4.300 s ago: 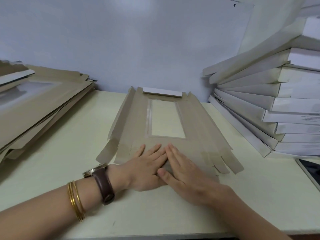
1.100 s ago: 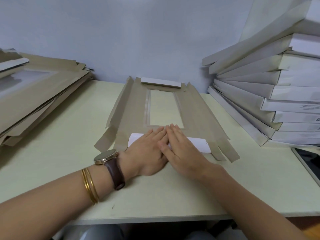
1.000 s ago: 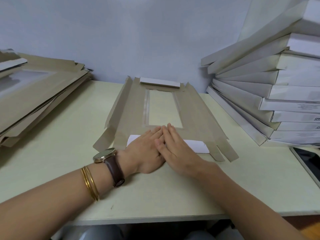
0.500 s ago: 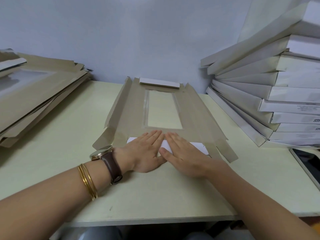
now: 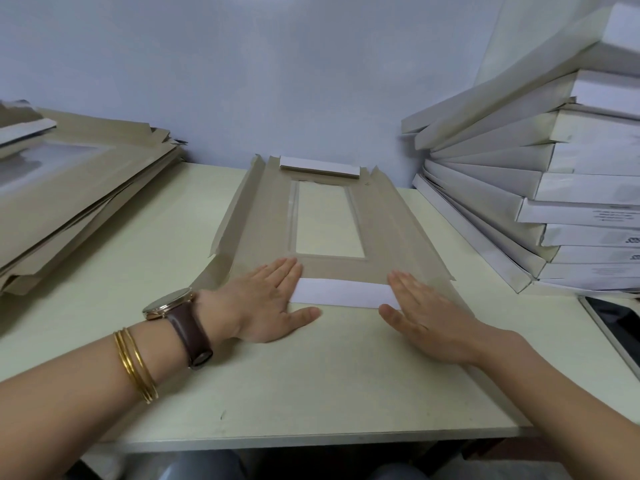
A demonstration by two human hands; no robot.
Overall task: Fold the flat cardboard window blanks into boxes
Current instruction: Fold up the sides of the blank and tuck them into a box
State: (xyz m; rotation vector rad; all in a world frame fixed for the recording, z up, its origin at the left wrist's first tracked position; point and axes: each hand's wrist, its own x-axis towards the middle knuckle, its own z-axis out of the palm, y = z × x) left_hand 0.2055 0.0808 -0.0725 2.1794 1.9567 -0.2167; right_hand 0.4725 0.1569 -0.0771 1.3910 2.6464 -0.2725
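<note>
Head view, the only view: one brown cardboard window blank (image 5: 384, 233) lies flat at the centre of the pale table (image 5: 311, 393), long axis running from 6 o'clock to 12 o'clock, clear window panel (image 5: 329, 220) in its middle. Near end flap (image 5: 341, 295) is folded over onto the blank, white face up; far end flap (image 5: 320, 167) likewise shows white at 12 o'clock against the wall. Long side flap at 9 o'clock is tilted up off the table. Left hand (image 5: 266, 306) — flat, palm down, fingers straight and together, thumb splayed — presses on the left end of the near flap; its grip is apart, nothing clamped. Right hand (image 5: 426, 317) lies flat on the right end of the same flap, fingers extended, grip also apart. The hands are well apart, with the white strip bare between them. Left wrist carries a watch (image 5: 173, 303) on a brown strap and gold bangles (image 5: 136, 365). At 9–10 o'clock, a stack of flat brown blanks (image 5: 86, 188). At 2–3 o'clock, a leaning pile of folded white boxes (image 5: 540, 188) touching the wall. At 4 o'clock, a dark-screened tablet (image 5: 620, 327) cut by the frame edge.
</note>
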